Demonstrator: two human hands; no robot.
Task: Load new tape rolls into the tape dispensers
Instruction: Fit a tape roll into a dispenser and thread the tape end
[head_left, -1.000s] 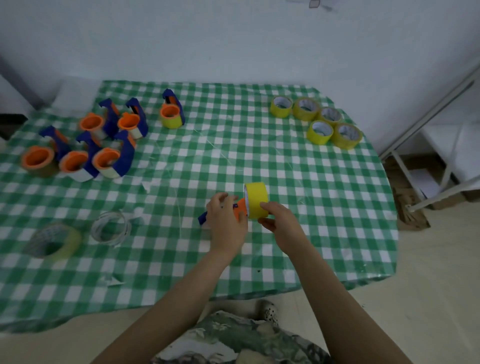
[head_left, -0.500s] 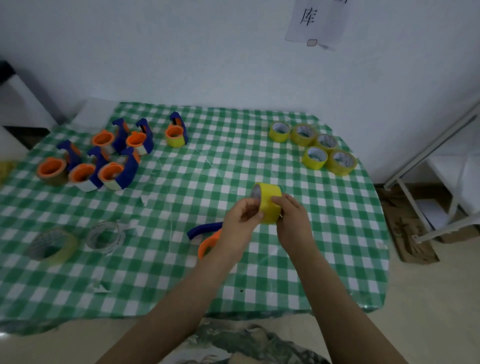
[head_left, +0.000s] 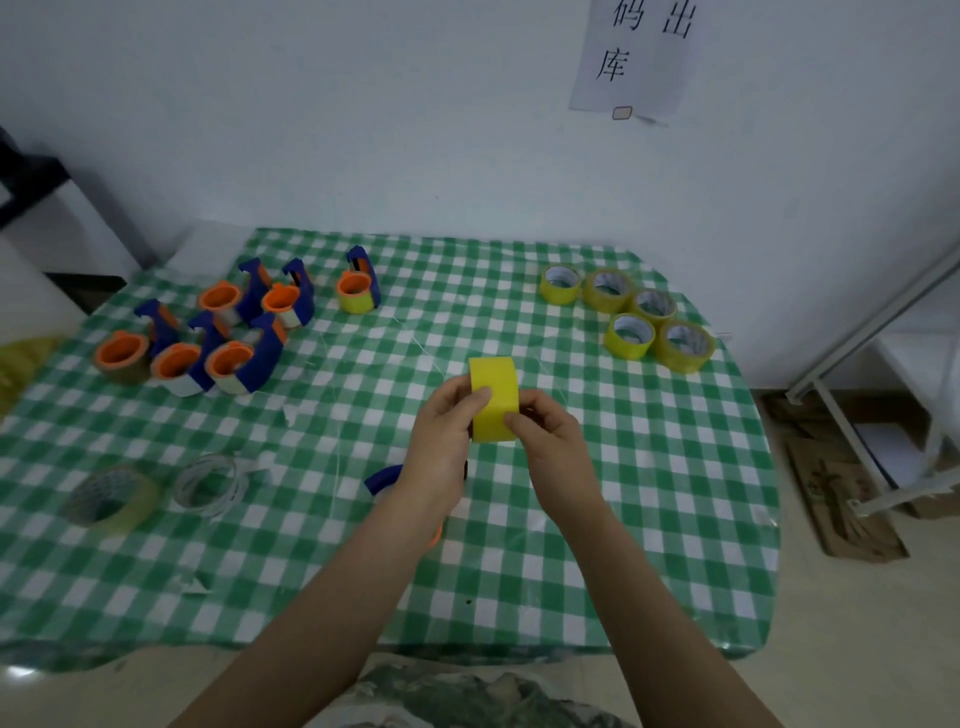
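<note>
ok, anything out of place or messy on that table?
Nothing damaged. Small crumpled tape scraps lie on the checked cloth front left, near a nearly spent clear roll. One dispenser lies mostly hidden beneath the left wrist, while the left hand and right hand grip the yellow roll.

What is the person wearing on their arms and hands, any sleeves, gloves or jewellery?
The left hand and right hand are bare: no gloves, rings or watch show. Both forearms are uncovered to the frame's edge, with no sleeves in view. A green patterned garment shows below.
</note>
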